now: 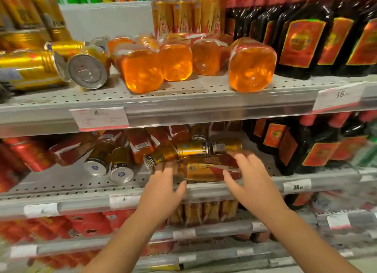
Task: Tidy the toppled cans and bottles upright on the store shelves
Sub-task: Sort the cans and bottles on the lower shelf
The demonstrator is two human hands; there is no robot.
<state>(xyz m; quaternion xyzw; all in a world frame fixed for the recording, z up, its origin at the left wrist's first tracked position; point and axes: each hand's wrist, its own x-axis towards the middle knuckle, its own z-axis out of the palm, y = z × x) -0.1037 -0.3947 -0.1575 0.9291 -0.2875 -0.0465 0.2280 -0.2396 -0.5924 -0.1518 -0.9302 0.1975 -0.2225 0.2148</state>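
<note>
On the middle shelf (61,183) lies a heap of toppled gold cans (191,148) and red-labelled orange bottles (140,148). A large bottle (202,170) lies on its side at the front of the heap. My left hand (163,189) and my right hand (251,180) are both spread, fingers straight, just in front of that bottle on either side; neither holds anything. On the upper shelf (183,97) several orange bottles (251,68) lie with their bases facing me, and gold cans (87,70) lie toppled at the left.
Dark bottles with red labels (302,42) stand upright at the right on both shelves. Upright orange bottles (183,13) stand at the back of the upper shelf. Red cans (30,156) lie at the left of the middle shelf. Lower shelves hold red packs.
</note>
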